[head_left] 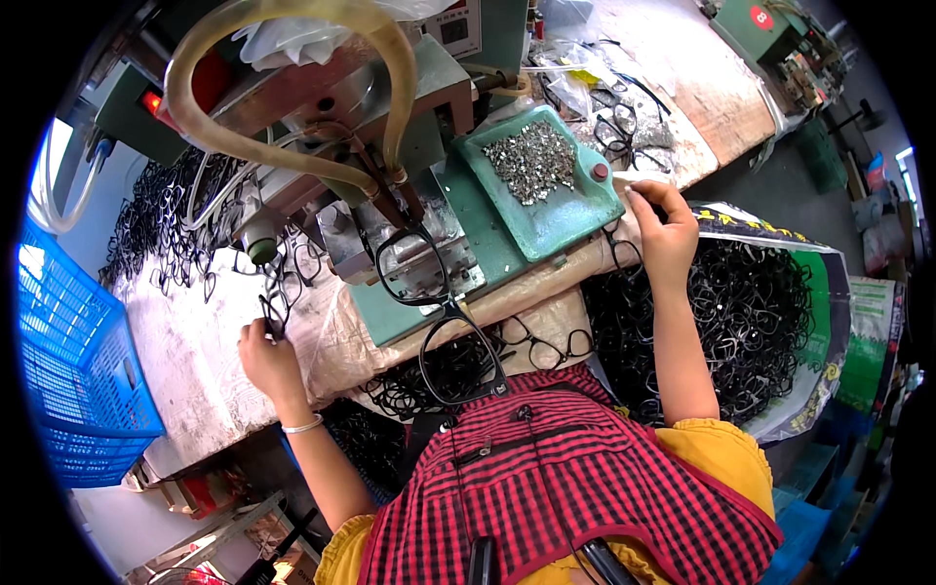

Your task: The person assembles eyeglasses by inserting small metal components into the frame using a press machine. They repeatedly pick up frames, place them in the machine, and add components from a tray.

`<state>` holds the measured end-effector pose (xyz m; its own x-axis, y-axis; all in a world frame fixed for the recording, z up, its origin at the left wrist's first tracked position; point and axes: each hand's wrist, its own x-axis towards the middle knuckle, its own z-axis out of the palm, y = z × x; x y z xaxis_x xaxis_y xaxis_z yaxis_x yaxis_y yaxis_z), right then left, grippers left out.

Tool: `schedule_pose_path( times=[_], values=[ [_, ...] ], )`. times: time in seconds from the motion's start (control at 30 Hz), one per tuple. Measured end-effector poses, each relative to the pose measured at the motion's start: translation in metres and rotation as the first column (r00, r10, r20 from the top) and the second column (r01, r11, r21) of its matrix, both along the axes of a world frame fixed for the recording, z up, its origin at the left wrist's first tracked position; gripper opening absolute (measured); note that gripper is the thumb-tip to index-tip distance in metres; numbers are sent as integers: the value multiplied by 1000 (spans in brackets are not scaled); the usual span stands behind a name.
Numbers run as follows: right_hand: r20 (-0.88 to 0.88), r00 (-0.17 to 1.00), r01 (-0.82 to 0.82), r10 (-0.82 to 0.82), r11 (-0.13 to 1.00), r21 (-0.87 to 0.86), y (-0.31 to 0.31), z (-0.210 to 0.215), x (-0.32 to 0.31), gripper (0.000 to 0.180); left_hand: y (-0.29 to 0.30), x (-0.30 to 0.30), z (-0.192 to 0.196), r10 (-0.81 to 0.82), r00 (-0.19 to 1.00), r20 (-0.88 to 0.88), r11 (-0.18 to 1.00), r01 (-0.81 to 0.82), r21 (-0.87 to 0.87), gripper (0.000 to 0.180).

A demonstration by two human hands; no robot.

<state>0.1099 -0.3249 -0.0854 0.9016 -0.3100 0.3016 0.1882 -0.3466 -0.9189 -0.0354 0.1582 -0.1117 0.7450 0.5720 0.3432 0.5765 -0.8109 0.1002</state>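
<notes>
My left hand (268, 359) rests on the worktable and pinches a black eyeglass frame (276, 314) from a loose cluster of frames. My right hand (663, 229) is raised beside the green tray (585, 210); its fingertips pinch something small that I cannot make out. A pile of small metal parts (531, 161) lies in that tray. Another black eyeglass frame (444, 322) sits clamped on the green machine (390, 127), with its lower half hanging over the table edge toward me.
A big sack of black frames (751, 312) stands at my right. More frames are heaped at back left (161, 224) and below the table edge (419, 375). A blue crate (78, 380) sits at far left. A thick hose (292, 88) loops over the machine.
</notes>
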Motion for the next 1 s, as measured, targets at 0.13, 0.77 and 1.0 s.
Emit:
schedule_pose_path(
  times=[0.13, 0.77, 1.0],
  values=[
    [152, 948, -275, 279, 960, -47, 50, 30, -5, 15, 7, 11, 46, -259, 918, 299, 957, 202, 209, 16],
    [191, 802, -575, 567, 644, 504, 177, 79, -24, 48, -109, 53, 151, -409, 124, 904, 507, 854, 113, 18],
    [157, 750, -662, 643, 731, 165, 145, 91, -21, 54, -144, 41, 126, -690, 131, 711, 301, 946, 117, 9]
  ],
)
